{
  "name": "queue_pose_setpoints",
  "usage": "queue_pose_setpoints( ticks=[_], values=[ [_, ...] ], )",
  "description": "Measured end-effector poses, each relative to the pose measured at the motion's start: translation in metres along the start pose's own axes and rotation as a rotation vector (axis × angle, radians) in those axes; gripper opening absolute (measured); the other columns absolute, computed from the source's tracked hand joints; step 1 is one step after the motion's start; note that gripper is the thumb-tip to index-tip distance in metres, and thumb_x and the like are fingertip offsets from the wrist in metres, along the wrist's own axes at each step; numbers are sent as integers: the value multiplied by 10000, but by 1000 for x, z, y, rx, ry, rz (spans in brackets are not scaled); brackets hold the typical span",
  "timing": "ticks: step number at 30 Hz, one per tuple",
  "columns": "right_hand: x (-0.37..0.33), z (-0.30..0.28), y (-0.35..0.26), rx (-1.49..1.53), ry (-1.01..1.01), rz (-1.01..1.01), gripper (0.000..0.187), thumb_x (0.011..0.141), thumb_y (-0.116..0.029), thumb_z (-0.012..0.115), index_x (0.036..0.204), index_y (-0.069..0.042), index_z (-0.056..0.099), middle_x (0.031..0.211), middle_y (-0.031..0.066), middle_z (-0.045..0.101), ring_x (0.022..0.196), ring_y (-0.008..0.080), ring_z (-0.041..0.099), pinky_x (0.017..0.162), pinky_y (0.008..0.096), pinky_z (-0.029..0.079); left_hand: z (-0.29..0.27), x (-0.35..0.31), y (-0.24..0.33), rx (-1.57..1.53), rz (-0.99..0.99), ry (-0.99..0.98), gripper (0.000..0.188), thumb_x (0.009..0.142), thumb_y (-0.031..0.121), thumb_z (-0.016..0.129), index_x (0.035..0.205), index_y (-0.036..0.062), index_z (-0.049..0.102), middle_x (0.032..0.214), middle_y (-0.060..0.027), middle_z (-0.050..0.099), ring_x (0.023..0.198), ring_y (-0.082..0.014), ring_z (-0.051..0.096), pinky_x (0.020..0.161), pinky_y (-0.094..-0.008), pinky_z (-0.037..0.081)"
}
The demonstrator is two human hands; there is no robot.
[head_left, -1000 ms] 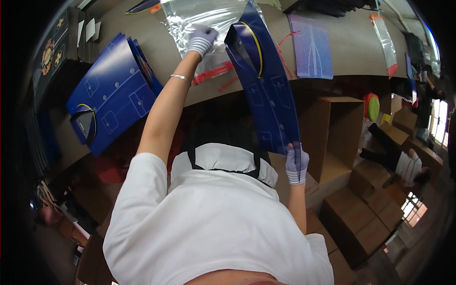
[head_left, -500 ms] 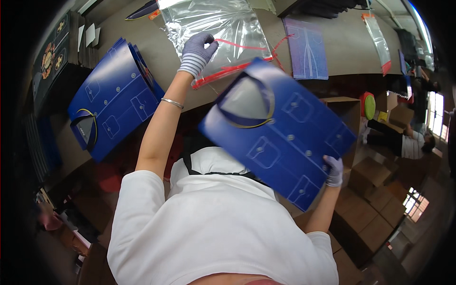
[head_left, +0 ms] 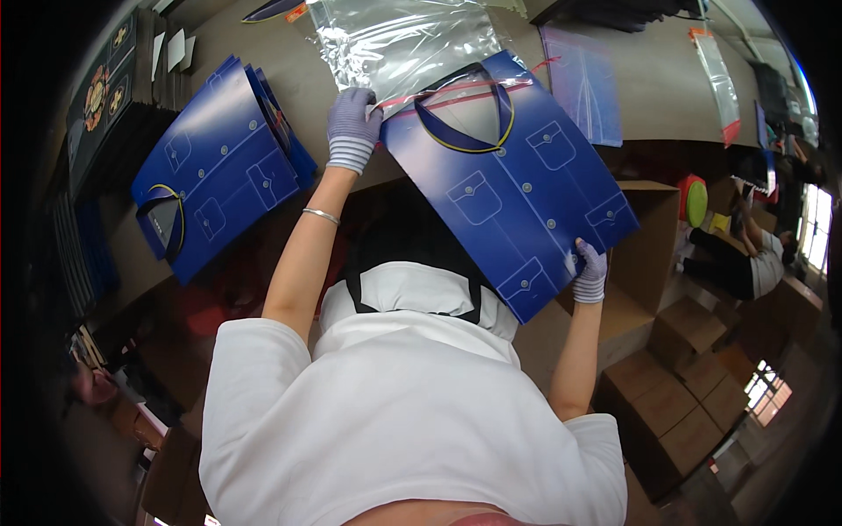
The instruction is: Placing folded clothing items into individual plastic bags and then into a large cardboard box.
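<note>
My right hand (head_left: pixel 590 270), in a striped-cuff glove, pinches the lower right edge of a flat blue jacket-printed card piece (head_left: pixel 526 188) with its thumb on top. The piece has a yellow-edged collar loop (head_left: pixel 465 145). Its far end is at the mouth of a clear plastic bag (head_left: pixel 408 48), where a red strip (head_left: pixel 469 88) crosses the collar. With its fingers closed, my left hand (head_left: pixel 354 127) grips the near left corner of the bag's mouth, close to the piece's left corner. How far the piece sits inside the film is hard to tell.
Several similar blue pieces (head_left: pixel 224 167) lie at the left, by stacked dark printed boxes (head_left: pixel 110 79). A blue-violet packet (head_left: pixel 583 88) and another clear bag (head_left: pixel 717 83) lie on the grey table (head_left: pixel 658 79). Cardboard boxes (head_left: pixel 662 399) stand at the right, near another person (head_left: pixel 763 263).
The blue piece has moved away from my body and up to the bag's mouth, carried by my right hand. My left hand has shifted nearer, onto the bag's near corner.
</note>
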State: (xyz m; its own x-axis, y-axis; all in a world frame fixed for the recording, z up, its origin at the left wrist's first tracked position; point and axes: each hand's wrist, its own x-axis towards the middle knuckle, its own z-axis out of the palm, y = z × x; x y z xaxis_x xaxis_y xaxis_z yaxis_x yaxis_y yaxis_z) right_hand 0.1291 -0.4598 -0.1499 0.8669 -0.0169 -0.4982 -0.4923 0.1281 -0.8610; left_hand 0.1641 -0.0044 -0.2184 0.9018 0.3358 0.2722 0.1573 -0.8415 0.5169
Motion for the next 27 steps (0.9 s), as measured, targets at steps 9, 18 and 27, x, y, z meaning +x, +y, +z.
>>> queue_pose_setpoints(
  ticks=[9, 18, 27],
  values=[
    [-10, -2, 19, 129, 7, 56, 512, 668, -105, 667, 1118, 31, 465, 991, 138, 541, 884, 255, 562, 780, 354, 492, -11, -15, -5, -330, -53, 41, 98, 694, 76, 649, 770, 31, 606, 761, -108, 585, 722, -274, 563, 682, -337, 454],
    [-31, 35, 22, 193, 112, 70, 397, 679, -84, 655, 1044, -2, 522, 928, 73, 550, 822, 180, 543, 758, 295, 462, -11, -22, -1, -210, -110, 160, 117, 696, 45, 630, 811, 40, 610, 773, -118, 591, 730, -279, 569, 695, -333, 459],
    [-22, 68, 49, 120, 164, -27, 227, 742, -114, 656, 930, -16, 577, 846, 46, 572, 750, 137, 530, 716, 265, 445, -13, -19, 18, -580, 28, -139, 100, 728, 78, 631, 802, 19, 599, 739, -72, 587, 677, -197, 588, 599, -288, 476]
  ],
)
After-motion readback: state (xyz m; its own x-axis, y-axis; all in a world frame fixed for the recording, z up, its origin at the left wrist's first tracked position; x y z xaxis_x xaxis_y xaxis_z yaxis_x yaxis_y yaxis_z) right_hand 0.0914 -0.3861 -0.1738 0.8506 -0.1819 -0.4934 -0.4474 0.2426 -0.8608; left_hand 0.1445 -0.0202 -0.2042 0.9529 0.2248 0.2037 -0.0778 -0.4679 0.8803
